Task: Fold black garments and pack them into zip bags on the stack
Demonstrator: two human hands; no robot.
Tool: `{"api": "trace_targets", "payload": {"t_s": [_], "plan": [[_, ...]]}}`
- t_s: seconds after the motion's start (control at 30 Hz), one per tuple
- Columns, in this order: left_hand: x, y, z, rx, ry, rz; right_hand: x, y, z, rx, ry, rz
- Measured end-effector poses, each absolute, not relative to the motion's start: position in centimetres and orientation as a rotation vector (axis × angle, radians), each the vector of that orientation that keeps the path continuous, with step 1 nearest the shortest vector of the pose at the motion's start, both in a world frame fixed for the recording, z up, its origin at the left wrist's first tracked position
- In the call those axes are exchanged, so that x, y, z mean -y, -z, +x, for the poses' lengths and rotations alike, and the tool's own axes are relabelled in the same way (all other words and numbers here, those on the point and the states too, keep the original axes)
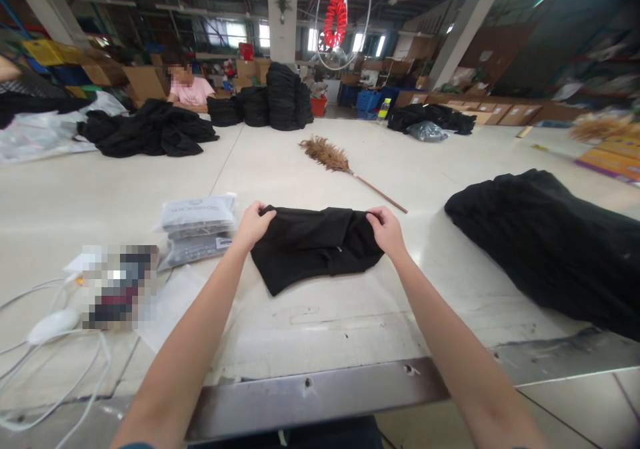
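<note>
A folded black garment (315,246) lies on the pale table (350,316) straight in front of me. My left hand (254,226) pinches its far left corner. My right hand (386,230) grips its far right corner. Both hands hold the upper edge slightly raised, and the rest of the cloth rests flat on the table.
A stack of bagged garments (197,229) lies left of my hands, with white cables (55,329) nearer the left edge. A large black cloth pile (550,249) sits at right. A feather duster (345,166) lies beyond. A seated person (189,89) and more black piles are at the far side.
</note>
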State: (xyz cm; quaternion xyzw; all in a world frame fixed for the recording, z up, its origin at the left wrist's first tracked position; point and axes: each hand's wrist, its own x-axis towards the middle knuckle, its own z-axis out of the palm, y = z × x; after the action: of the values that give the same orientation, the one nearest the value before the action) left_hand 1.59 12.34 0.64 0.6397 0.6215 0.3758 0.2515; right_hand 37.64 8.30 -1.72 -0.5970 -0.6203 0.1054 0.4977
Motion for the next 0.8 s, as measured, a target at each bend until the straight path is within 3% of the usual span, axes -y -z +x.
{"api": "trace_targets", "payload": {"t_s": [0.1, 0.33, 0.8], "plan": [[-9.7, -3.1, 0.1, -1.281, -1.289, 1.61, -6.3, 0.0, 36.5, 1.374, -0.06, -1.293], [-6.2, -8.4, 0.2, -0.897, -1.413, 1.285, -2.7, -3.5, 33.8, 1.267, 0.239, -1.243], [-4.1, -11.9, -2.2, -0.971, -1.328, 1.202, 1.6, -5.9, 37.0, 1.674, -0.566, -0.976]]}}
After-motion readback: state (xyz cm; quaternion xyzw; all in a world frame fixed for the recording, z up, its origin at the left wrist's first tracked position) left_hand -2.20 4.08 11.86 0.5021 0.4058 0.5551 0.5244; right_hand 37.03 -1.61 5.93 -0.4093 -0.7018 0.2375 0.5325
